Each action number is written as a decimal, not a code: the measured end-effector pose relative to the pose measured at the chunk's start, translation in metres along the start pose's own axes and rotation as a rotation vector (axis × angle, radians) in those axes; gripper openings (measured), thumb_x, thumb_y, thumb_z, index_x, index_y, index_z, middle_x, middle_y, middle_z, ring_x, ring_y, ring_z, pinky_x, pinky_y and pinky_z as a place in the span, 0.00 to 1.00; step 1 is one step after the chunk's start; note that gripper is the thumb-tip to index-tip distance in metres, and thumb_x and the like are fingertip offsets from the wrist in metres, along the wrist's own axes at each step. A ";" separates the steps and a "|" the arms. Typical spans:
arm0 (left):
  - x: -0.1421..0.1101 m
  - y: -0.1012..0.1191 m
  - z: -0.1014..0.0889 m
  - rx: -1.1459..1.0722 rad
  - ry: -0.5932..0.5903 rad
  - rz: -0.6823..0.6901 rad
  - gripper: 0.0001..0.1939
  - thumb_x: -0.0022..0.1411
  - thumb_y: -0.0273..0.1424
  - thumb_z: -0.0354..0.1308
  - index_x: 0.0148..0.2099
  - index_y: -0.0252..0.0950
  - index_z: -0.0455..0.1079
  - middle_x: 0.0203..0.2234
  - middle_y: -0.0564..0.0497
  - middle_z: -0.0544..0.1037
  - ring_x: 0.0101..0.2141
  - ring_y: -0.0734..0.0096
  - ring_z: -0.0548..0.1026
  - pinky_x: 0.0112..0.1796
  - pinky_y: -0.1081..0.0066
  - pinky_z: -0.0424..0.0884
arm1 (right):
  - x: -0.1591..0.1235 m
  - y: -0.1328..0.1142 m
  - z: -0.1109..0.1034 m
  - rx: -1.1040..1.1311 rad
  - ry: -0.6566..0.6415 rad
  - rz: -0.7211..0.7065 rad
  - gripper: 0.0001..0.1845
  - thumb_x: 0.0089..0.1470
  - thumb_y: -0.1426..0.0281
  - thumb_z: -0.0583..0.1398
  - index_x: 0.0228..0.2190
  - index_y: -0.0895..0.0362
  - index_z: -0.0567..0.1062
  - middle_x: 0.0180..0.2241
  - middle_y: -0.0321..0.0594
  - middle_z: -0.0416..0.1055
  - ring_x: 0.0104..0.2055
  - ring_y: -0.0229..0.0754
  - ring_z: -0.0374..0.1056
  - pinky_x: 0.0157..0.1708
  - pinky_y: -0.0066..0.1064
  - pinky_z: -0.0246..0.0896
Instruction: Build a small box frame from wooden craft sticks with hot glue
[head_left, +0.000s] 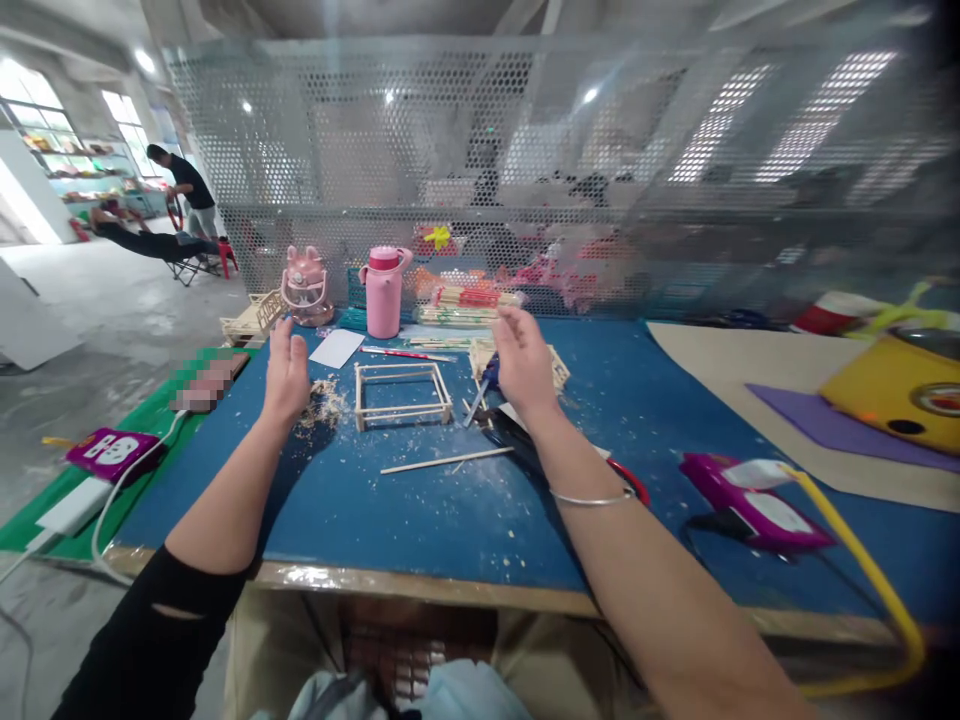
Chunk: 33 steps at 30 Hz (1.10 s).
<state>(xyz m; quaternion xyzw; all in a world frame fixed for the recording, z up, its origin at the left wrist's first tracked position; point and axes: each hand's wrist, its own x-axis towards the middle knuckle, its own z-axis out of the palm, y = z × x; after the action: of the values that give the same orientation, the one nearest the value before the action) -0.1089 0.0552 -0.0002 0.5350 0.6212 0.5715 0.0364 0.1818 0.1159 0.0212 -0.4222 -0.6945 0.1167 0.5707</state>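
Observation:
My left hand (286, 375) is raised over the left part of the blue table, open, with nothing in it. Beneath and beside it lies a heap of pale wood crumbs (324, 408). Between my hands stands a box-shaped frame of thin wooden sticks (401, 408). My right hand (525, 362) is held up on the other side, fingers stretched and no object in its grasp. Just behind it show a blue-handled tool (489, 374) and a small wooden lattice piece (558, 370), both partly hidden. A loose wooden stick (442, 461) lies in front of the frame.
A pink bottle (384, 295), a pink rabbit-eared device (306, 285), a white card (337, 349) and bundled sticks (469, 306) stand or lie at the back. Purple power strips (757, 505) sit at both sides. A perforated metal screen (420, 150) rises behind. Another person (191, 185) stands far left.

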 end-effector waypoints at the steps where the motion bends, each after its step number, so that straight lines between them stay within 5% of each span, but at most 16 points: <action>1: -0.001 0.001 -0.001 0.027 -0.016 -0.024 0.34 0.63 0.52 0.32 0.64 0.39 0.51 0.64 0.43 0.52 0.63 0.58 0.45 0.60 0.52 0.42 | -0.004 0.002 -0.003 -0.008 0.009 -0.009 0.26 0.56 0.50 0.48 0.46 0.56 0.67 0.47 0.48 0.69 0.50 0.47 0.64 0.52 0.43 0.56; 6: -0.014 0.040 0.033 0.453 -0.367 0.000 0.37 0.59 0.54 0.38 0.66 0.42 0.47 0.66 0.45 0.39 0.63 0.44 0.34 0.54 0.34 0.37 | -0.024 0.010 0.002 -0.050 0.014 0.023 0.27 0.56 0.50 0.47 0.42 0.58 0.68 0.44 0.51 0.70 0.49 0.49 0.65 0.50 0.45 0.57; 9: -0.024 0.069 0.067 0.658 -0.677 0.094 0.42 0.55 0.60 0.34 0.66 0.45 0.46 0.66 0.49 0.37 0.63 0.41 0.33 0.54 0.33 0.36 | -0.030 0.015 0.005 -0.084 0.029 0.060 0.30 0.57 0.50 0.43 0.45 0.60 0.67 0.46 0.52 0.69 0.49 0.48 0.64 0.50 0.43 0.58; 12: -0.031 0.079 0.092 0.765 -0.860 0.077 0.45 0.52 0.63 0.29 0.67 0.45 0.42 0.66 0.49 0.37 0.63 0.40 0.35 0.54 0.34 0.36 | -0.035 0.018 0.004 -0.154 -0.033 0.060 0.31 0.58 0.50 0.42 0.47 0.61 0.66 0.47 0.53 0.68 0.50 0.49 0.64 0.51 0.43 0.57; 17: -0.034 0.070 0.101 0.807 -0.869 0.062 0.45 0.53 0.62 0.26 0.67 0.46 0.41 0.66 0.50 0.35 0.63 0.41 0.36 0.54 0.33 0.34 | -0.036 0.005 0.013 -0.255 -0.215 0.058 0.32 0.58 0.52 0.42 0.52 0.60 0.65 0.55 0.53 0.63 0.59 0.51 0.56 0.56 0.46 0.48; 20: -0.034 0.068 0.099 0.819 -0.879 0.066 0.40 0.56 0.57 0.30 0.67 0.45 0.39 0.66 0.51 0.35 0.63 0.41 0.36 0.54 0.33 0.35 | -0.028 -0.013 0.032 -0.451 -0.562 0.112 0.36 0.58 0.50 0.41 0.60 0.58 0.54 0.64 0.48 0.45 0.66 0.54 0.36 0.59 0.56 0.33; 23: -0.033 0.070 0.099 0.835 -0.889 0.065 0.39 0.57 0.54 0.35 0.67 0.46 0.35 0.66 0.52 0.34 0.63 0.41 0.35 0.54 0.34 0.36 | -0.021 -0.024 0.051 -0.476 -0.830 0.172 0.39 0.58 0.48 0.37 0.62 0.59 0.48 0.66 0.46 0.36 0.67 0.52 0.29 0.60 0.56 0.25; 33: -0.033 0.075 0.100 0.805 -0.890 0.043 0.40 0.56 0.54 0.41 0.67 0.47 0.38 0.66 0.49 0.37 0.63 0.38 0.35 0.53 0.31 0.37 | -0.019 -0.019 0.057 -0.398 -0.892 0.222 0.45 0.55 0.43 0.36 0.63 0.60 0.45 0.65 0.48 0.35 0.67 0.51 0.29 0.60 0.55 0.27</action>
<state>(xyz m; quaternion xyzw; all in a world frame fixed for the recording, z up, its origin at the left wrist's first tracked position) 0.0170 0.0822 0.0028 0.7070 0.7030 0.0133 0.0761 0.1222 0.1082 0.0021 -0.5035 -0.8305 0.2111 0.1105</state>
